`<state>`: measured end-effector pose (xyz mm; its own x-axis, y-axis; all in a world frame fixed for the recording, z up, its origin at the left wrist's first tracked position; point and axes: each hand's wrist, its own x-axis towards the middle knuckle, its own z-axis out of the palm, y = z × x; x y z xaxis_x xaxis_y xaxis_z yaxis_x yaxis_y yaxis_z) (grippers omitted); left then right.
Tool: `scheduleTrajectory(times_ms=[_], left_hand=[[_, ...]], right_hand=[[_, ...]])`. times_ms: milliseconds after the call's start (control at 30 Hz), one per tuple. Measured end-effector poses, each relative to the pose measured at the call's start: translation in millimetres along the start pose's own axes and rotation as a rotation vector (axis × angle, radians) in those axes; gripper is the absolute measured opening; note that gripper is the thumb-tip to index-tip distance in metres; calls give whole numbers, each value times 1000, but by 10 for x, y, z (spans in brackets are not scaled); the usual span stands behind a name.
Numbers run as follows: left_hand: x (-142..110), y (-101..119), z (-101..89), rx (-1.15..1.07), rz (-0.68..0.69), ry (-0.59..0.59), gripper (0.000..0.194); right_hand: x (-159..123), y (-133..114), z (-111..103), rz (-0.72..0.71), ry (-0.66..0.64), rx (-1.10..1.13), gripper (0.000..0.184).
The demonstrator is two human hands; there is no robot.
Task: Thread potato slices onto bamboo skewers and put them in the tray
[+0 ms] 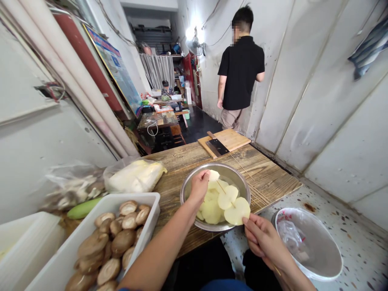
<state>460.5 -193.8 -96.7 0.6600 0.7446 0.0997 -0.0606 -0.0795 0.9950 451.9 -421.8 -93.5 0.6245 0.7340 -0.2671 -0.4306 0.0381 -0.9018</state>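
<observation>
Steadied from both ends

Your right grip (263, 233) is closed on the lower part of a thin skewer (221, 186), with the tail sticking out below that hand and the fingers up against the nearest of two threaded slices (238, 211). Holding it that low probably keeps the upper length free and the tip easy to steer. Your left grip (200, 186) pinches one more pale slice (214, 175) by its edge, fingers narrow, up at the skewer's far end; an edge hold likely keeps your fingertips off the line of the point. Whether the tip goes through that slice, you cannot tell from here.

Directly beneath both grips sits the metal bowl (215, 165) with many loose slices (210, 208), probably set there so that your reach stays short. Just beyond your right grip, beside the bowl, more skewers (259, 197) lie on the wooden surface (176, 161), handy for that hand. Farther ahead of both grips, the cleaver (217, 146) rests on the cutting board (236, 139), seemingly parked out of your arms' way.
</observation>
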Motion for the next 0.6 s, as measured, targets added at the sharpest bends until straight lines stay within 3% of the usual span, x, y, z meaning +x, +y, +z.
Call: scheduleTrajectory(times_ms=[600], left_hand=[[4, 10, -14, 72, 20, -7, 21]], right_hand=[[-32, -46, -5, 15, 7, -21, 46]])
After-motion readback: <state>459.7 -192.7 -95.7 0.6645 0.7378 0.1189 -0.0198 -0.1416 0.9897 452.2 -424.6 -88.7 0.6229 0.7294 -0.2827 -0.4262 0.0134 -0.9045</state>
